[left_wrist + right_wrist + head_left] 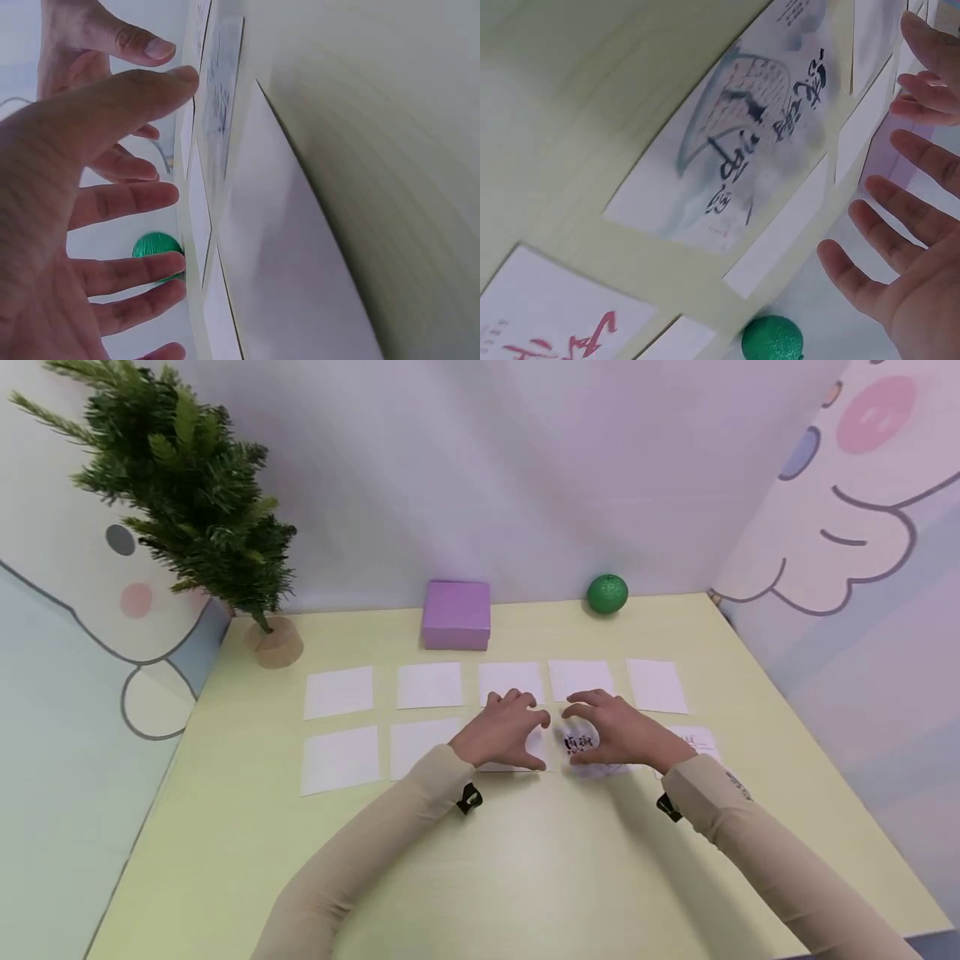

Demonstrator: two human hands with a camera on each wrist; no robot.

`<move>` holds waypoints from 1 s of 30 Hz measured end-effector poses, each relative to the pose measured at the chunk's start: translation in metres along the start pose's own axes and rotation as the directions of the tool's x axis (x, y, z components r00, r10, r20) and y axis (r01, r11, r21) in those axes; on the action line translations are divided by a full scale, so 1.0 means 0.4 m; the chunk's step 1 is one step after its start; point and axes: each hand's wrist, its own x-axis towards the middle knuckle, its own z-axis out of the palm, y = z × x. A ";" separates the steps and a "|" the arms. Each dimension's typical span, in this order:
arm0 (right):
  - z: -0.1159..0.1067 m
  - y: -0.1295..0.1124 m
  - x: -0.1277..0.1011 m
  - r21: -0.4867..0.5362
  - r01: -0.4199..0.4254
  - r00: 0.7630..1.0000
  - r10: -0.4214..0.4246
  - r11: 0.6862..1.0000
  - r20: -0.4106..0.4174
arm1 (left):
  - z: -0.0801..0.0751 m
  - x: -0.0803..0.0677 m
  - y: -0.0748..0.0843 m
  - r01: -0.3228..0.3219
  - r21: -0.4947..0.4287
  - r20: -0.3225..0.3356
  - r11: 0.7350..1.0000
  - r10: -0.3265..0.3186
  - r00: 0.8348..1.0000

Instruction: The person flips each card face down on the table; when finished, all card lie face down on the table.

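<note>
My left hand hovers over a blank white card in the front row, its fingers spread and bent, with nothing in them. Facing it, my right hand is held the same way above a printed card with black brush lettering and a grey-blue wash picture. The fingertips of the two hands point toward each other with a gap between. Right of the printed card lies another card with red brush lettering, partly behind the right wrist in the head view.
A back row of several blank white cards runs behind the hands, and more front-row blanks lie at left. Behind stand a purple box and a green ball. A small artificial pine tree stands at the table's back left.
</note>
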 end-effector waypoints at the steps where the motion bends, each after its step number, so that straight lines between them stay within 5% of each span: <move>1: -0.001 0.004 -0.004 0.005 -0.007 1.000 0.007 1.000 0.003 | 0.001 0.007 0.005 -0.005 0.001 0.001 1.000 0.005 1.000; 13: 0.013 0.055 -0.036 0.021 -0.053 0.998 0.053 0.998 0.025 | 0.034 0.076 0.067 -0.079 0.019 0.006 0.997 0.079 0.997; 20: 0.030 0.092 -0.057 0.036 -0.085 0.994 0.083 0.996 0.068 | 0.070 0.103 0.103 -0.078 0.048 0.032 0.996 0.077 0.997; 30: 0.036 0.109 -0.083 -0.010 -0.071 0.996 0.071 0.997 0.056 | 0.072 0.135 0.141 -0.079 0.075 0.014 0.994 0.078 0.997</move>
